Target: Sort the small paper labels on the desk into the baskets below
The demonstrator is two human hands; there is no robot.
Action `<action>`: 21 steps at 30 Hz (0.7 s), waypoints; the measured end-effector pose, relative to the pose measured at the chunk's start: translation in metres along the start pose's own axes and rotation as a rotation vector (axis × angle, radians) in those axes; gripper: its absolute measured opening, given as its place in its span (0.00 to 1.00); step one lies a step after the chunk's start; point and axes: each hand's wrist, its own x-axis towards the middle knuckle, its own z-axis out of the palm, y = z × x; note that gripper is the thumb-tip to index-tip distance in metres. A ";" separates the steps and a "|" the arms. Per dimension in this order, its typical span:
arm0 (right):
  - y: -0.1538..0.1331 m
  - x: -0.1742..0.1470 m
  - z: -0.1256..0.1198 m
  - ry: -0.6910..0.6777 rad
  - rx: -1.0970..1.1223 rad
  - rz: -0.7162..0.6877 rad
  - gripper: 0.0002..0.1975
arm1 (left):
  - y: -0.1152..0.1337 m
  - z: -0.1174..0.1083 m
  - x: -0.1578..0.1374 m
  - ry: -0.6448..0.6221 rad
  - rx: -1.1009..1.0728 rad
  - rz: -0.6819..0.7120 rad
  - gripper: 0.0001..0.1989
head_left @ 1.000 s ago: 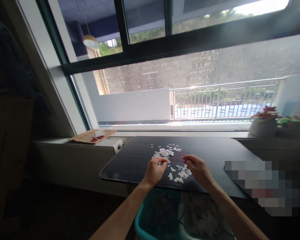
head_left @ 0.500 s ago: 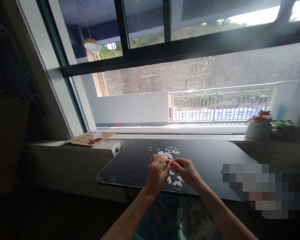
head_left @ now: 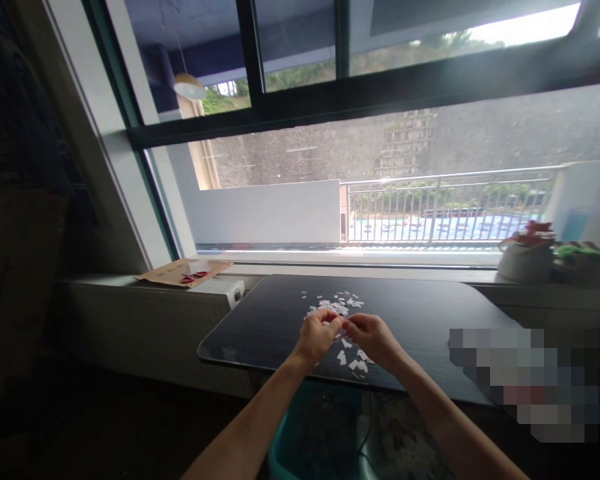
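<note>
Over the dark table (head_left: pixel 260 327), my left hand (head_left: pixel 315 339) and my right hand (head_left: pixel 373 337) meet fingertip to fingertip. Both are closed in a pinch on what looks like one small pale piece of paper, mostly covered by the fingers. Small white paper scraps (head_left: pixel 338 307) lie scattered on the tabletop just beyond my hands. More cut scraps (head_left: pixel 361 366) are spread below my right hand, close to the table's near edge.
Red-handled scissors (head_left: pixel 194 277) lie on brown paper (head_left: pixel 163 272) on the sill at left, beside a radiator (head_left: pixel 220 288). A teal bin (head_left: pixel 280 447) stands under the table's near edge. A white pot (head_left: pixel 525 261) sits on the sill at right.
My left hand has turned slightly, with its thumb and forefinger now forming a more visible loop. Both hands stay together at the same spot. The view has shifted a little.
</note>
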 end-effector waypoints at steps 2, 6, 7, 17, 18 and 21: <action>-0.001 0.001 -0.005 0.006 -0.017 -0.001 0.16 | 0.001 -0.003 0.003 0.012 0.053 0.006 0.09; 0.006 0.001 -0.017 0.043 -0.045 0.017 0.14 | -0.005 -0.010 0.011 0.055 0.193 0.026 0.06; 0.010 0.000 -0.020 0.054 -0.052 0.023 0.15 | -0.007 -0.012 0.012 0.055 0.234 0.031 0.05; 0.061 -0.019 -0.036 0.233 0.074 0.083 0.26 | -0.027 -0.054 0.020 0.052 0.621 0.070 0.07; 0.063 -0.021 -0.036 0.255 0.090 0.082 0.27 | -0.029 -0.060 0.020 0.086 0.683 0.067 0.08; 0.066 -0.029 -0.037 0.296 0.143 0.065 0.29 | -0.042 -0.073 0.019 0.168 0.872 0.027 0.08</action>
